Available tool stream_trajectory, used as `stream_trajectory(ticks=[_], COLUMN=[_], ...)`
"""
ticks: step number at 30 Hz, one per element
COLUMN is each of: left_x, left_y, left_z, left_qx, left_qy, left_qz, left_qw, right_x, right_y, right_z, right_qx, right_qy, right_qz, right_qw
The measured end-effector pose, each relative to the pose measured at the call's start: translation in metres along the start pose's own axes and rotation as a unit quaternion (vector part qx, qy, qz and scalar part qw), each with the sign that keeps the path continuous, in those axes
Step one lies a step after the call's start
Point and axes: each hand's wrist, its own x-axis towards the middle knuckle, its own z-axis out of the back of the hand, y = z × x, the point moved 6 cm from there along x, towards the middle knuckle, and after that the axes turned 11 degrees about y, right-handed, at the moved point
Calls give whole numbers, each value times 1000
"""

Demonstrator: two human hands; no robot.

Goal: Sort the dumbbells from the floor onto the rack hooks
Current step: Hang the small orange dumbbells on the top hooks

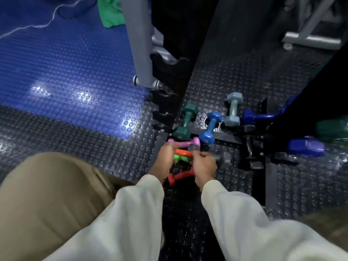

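Both hands meet over a cluster of small dumbbells at the foot of the black rack (170,76). My left hand (164,161) closes around one end of the orange dumbbell (183,152), and my right hand (204,167) grips its other end. A pink dumbbell (185,143) lies just beyond, touching my left fingers. A bright green one (177,157) and a red one (178,177) lie beneath the hands. Farther off on the floor lie a dark green dumbbell (185,120), a blue one (210,128) and a pale grey-blue one (233,109).
Dark blue dumbbells (306,146) and black ones (249,147) lie around the rack's black base bar (224,137) at right. A grey machine leg (138,44) stands left of the rack. My bent knee (49,194) fills the lower left. Studded rubber flooring covers everything.
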Motion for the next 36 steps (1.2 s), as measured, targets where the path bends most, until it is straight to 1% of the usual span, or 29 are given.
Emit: stream_trajectory(ticks=[2, 3, 5, 7, 10, 12, 16, 19, 22, 26, 29, 31, 36], left_x=[-19, -26, -33, -45, -68, -88, -140, -187, -229, -278, -315, -337, -388], left_y=[-29, -41, -61, -84, -130, -160, -219, -258, -291, -330, -359, -378, -422], left_z=[-21, -27, -37, -50, -74, -89, -116, -134, -145, -157, -160, -159, -150], left_qx=[-60, -79, -110, -100, -124, -135, -129, -108, -82, -37, -22, -18, -20], left_qy=[31, 37, 73, 102, 158, 191, 256, 290, 294, 291, 286, 289, 290], left_qz=[-25, -41, -74, -86, -150, -187, -247, -300, -356, -429, -476, -499, -546], left_qw=[997, 995, 988, 986, 968, 954, 926, 902, 883, 854, 831, 817, 786], right_x=[-10, -13, -19, -31, -64, -87, -137, -169, -204, -247, -272, -292, -344], right_y=[32, 46, 78, 118, 189, 231, 302, 343, 379, 418, 449, 470, 516], right_z=[19, 28, 48, 68, 102, 123, 157, 174, 187, 201, 205, 208, 211], right_qx=[22, 44, 64, 50, 34, 31, 32, 64, 79, 89, 91, 92, 85], right_qy=[-24, -28, -44, -57, -85, -88, -99, -100, -82, -65, -54, -45, -30], right_qz=[28, 45, 81, 128, 213, 263, 338, 381, 426, 497, 522, 539, 600], right_qw=[999, 998, 994, 989, 973, 960, 935, 917, 898, 861, 846, 836, 795])
